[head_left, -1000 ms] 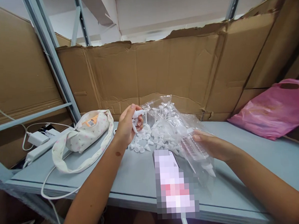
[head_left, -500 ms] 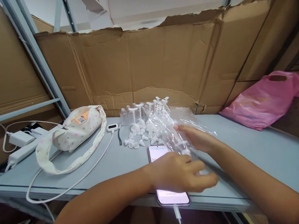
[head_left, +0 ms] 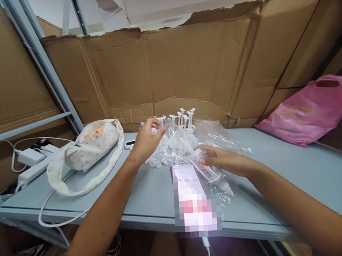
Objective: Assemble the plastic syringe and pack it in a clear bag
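Observation:
My right hand (head_left: 222,159) is closed, thumb and fingers round the white end of a clear ribbed bottle (head_left: 206,169) with a pointed white nozzle (head_left: 227,189). The bottle lies slanting over a crumpled clear plastic bag (head_left: 217,135); I cannot tell if it is inside. My left hand (head_left: 147,140) is at the left of the pile, thumb and forefinger curved apart beside small white plastic parts (head_left: 164,143). White T-topped plungers (head_left: 184,119) stand upright behind the bag. Loose white caps (head_left: 154,163) lie in front of the pile.
A lit phone (head_left: 191,188), partly pixelated, lies at the table's front edge with a cable plugged in. On the left are a floral cloth bag (head_left: 94,147), a small white device (head_left: 130,144) and a power strip (head_left: 32,171). A pink plastic bag (head_left: 302,113) sits at right, cardboard (head_left: 170,67) behind.
My left hand has moved from over the phone up and left to the white parts. The right hand stays near the bag, and the bottle with its nozzle now shows below it.

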The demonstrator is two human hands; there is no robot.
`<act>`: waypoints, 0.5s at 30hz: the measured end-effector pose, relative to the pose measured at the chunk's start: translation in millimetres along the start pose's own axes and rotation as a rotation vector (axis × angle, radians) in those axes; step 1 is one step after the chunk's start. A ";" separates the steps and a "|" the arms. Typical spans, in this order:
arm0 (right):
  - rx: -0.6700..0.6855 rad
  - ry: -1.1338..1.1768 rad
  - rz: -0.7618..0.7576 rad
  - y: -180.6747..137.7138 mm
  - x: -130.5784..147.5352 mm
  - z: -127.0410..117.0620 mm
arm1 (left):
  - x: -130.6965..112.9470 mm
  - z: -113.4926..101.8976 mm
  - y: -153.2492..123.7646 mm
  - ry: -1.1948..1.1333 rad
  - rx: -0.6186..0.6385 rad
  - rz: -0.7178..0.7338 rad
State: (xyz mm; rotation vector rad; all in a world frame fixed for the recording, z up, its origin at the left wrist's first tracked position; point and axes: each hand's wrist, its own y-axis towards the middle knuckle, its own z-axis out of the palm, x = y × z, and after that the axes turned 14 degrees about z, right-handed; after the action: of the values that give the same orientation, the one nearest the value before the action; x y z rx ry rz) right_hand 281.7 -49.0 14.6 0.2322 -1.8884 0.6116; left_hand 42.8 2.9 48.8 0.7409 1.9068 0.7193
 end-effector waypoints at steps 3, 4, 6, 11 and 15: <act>0.011 -0.019 -0.009 -2.8 3.4 0.9 | 14.1 -5.4 3.9 0.045 0.169 -0.064; 0.007 -0.035 -0.011 -3.2 3.7 0.8 | 16.7 -5.9 4.0 0.067 0.224 -0.063; 0.010 -0.069 -0.008 -3.4 3.4 0.3 | 19.7 -5.6 3.7 0.103 0.307 -0.041; 0.076 -0.087 -0.015 -4.2 2.4 -0.4 | 22.6 -3.5 3.0 0.032 0.386 -0.073; 0.081 -0.082 -0.007 -5.1 3.0 0.2 | 23.4 -2.5 3.7 -0.136 0.380 -0.197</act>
State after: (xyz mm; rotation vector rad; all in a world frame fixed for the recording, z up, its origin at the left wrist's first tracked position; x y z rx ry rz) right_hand 282.6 -53.1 18.8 0.3210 -1.9427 0.6835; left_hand 32.3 22.3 39.7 0.7967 1.9791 0.1792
